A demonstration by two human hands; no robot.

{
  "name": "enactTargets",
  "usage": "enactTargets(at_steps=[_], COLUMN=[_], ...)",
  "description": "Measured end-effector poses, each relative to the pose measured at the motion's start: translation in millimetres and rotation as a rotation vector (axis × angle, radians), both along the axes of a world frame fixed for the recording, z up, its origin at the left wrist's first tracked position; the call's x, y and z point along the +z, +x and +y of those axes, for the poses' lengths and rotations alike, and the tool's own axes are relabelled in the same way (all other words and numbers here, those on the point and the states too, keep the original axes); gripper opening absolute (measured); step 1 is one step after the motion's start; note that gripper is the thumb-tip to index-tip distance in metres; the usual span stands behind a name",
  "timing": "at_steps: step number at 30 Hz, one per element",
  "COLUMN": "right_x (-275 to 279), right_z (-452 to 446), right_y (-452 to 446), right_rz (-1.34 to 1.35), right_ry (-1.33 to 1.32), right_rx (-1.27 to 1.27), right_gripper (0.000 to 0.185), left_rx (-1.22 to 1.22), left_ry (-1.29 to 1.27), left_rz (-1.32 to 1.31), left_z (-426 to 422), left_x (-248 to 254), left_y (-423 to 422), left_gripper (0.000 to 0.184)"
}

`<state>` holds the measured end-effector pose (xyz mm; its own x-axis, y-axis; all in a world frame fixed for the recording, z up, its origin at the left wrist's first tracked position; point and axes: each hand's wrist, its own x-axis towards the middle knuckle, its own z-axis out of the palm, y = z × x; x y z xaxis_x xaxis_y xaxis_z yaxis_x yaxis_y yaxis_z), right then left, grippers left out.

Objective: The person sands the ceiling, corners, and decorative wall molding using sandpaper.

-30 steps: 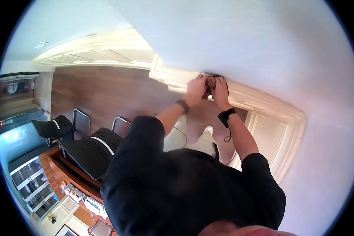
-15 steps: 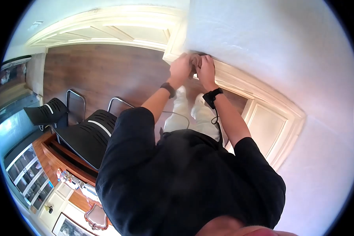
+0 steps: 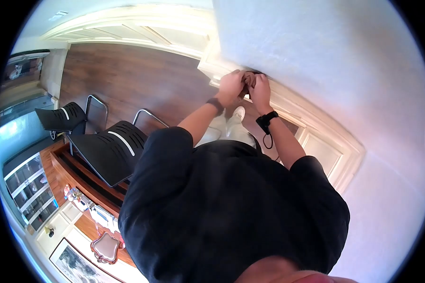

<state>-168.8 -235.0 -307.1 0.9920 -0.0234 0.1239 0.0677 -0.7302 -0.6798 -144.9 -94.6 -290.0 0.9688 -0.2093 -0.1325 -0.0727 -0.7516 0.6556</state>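
A crumpled brown cloth (image 3: 248, 81) is bunched between my two hands, close to the cream wall trim (image 3: 288, 100). My left hand (image 3: 231, 86) grips its left side, fingers curled into the folds. On the other side, my right hand (image 3: 260, 92) pinches the cloth with fingers bent. A dark patch (image 3: 256, 72) shows just beyond the cloth against the wall; I cannot tell whether it is part of the cloth. Both hands nearly touch the trim. My fingertips are partly hidden by the folds.
The pale wall (image 3: 316, 56) rises ahead and to the right. Cream panelling (image 3: 174, 38) runs along the far left side of the wooden floor (image 3: 127, 75). Black chairs (image 3: 111, 151) stand left beside a wooden desk (image 3: 63, 172). A cable hangs at my right wrist.
Both hands and the cloth have shifted slightly right and down in view, along the trim. My body and the view have moved a little too. The grip on the cloth stays.
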Motion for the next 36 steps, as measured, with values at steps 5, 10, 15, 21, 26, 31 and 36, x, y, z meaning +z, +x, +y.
enactTargets(at_steps=[5, 10, 15, 21, 26, 31, 36], right_x=[4.6, 0.1, -7.5, 15.4, -0.1, 11.2, 33.4], right_z=[20.2, 49.0, 83.8, 133.8, 162.7, 188.5, 193.5], right_y=[7.4, 19.8, 31.6, 28.3, 22.7, 34.4, 45.1], right_rz=[0.005, 0.017, 0.017, 0.007, 0.032, 0.073, 0.179], right_ry=[0.016, 0.014, -0.006, 0.005, 0.040, 0.029, 0.093], right_rx=[0.038, 0.059, 0.085, -0.084, -0.319, -0.451, -0.442], right_gripper=[0.014, 0.016, 0.018, 0.035, 0.040, 0.037, 0.038], left_rx=[-0.017, 0.010, -0.068, -0.277, -0.439, -0.479, -0.543], left_ry=[-0.015, -0.045, -0.030, -0.273, -0.315, -0.357, -0.420], left_rz=[0.022, 0.024, -0.009, -0.001, 0.177, 0.204, 0.257], left_z=[24.0, 55.7, 99.5, 150.6, 167.3, 171.0, 173.8], left_x=[-1.3, 14.5, 32.3, 5.8, 4.6, -19.9, -8.0], left_y=[7.1, 14.3, 30.3, 59.1, 85.5, 109.1, 122.8], left_gripper=[0.012, 0.014, 0.016, 0.029, 0.032, 0.030, 0.028])
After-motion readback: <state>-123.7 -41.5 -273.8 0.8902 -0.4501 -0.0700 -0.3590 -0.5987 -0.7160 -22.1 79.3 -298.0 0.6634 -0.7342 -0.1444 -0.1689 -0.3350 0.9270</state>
